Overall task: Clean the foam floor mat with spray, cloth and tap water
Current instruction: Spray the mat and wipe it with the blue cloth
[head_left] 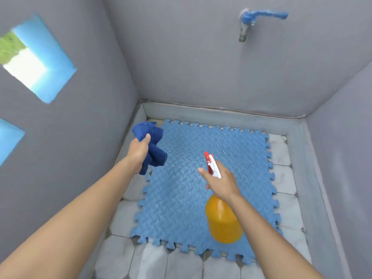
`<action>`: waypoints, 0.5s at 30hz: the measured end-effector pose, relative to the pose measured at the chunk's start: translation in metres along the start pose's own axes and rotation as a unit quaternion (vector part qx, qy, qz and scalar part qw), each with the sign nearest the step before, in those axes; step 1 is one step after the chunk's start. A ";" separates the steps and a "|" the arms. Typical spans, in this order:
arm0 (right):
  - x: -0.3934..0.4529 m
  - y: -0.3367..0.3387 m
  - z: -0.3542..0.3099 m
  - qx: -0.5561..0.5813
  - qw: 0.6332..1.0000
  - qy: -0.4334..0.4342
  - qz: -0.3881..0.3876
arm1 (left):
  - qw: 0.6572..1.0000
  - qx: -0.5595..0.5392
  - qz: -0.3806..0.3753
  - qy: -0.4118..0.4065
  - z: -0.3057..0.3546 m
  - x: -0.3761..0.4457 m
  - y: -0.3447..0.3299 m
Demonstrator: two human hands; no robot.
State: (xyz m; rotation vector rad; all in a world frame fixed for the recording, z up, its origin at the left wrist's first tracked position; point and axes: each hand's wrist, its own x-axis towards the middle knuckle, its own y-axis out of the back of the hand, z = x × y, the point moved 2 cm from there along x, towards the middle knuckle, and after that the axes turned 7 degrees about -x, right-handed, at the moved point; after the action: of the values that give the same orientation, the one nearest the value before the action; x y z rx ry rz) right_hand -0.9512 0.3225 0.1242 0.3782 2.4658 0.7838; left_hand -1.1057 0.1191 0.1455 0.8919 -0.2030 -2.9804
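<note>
We see the blue foam mat [201, 188] lying flat on the tiled floor [153, 262], below the wall tap [246, 23]; our left hand [138, 152] has its grip clenched around the dark blue cloth [151, 146]; our right hand [223, 182] grips the orange spray bottle [223, 220] by its neck, forefinger extended beside the red-and-white nozzle, above the mat.

The floor [149, 264] is laid with pale grey tiles with cut corners, bounded at the far and right edges by a low grey kerb [221, 115]. A blue foam floor mat [181, 198] of interlocking pieces with toothed edges lies flat on it, reaching nearly to the far left corner. Bare tile shows along the mat's near, left and right sides.
</note>
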 end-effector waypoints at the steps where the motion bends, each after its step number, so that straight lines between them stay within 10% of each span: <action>1: 0.014 -0.011 0.007 -0.004 1.000 0.004 0.002 | 1.000 -0.002 0.008 -0.007 -0.008 0.014 -0.002; 9: 0.078 -0.073 0.053 -0.030 0.998 -0.022 0.046 | 0.989 -0.110 0.091 -0.034 -0.066 0.096 -0.013; 15: 0.054 -0.097 0.072 0.027 0.994 -0.075 -0.074 | 0.989 -0.073 0.126 -0.013 -0.099 0.087 -0.018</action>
State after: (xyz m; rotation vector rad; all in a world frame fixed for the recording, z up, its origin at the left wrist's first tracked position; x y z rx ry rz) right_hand -0.9663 0.3004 -0.0054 0.2605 2.3462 0.6048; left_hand -1.1240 0.1205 0.0138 0.7497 -0.0873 -2.7340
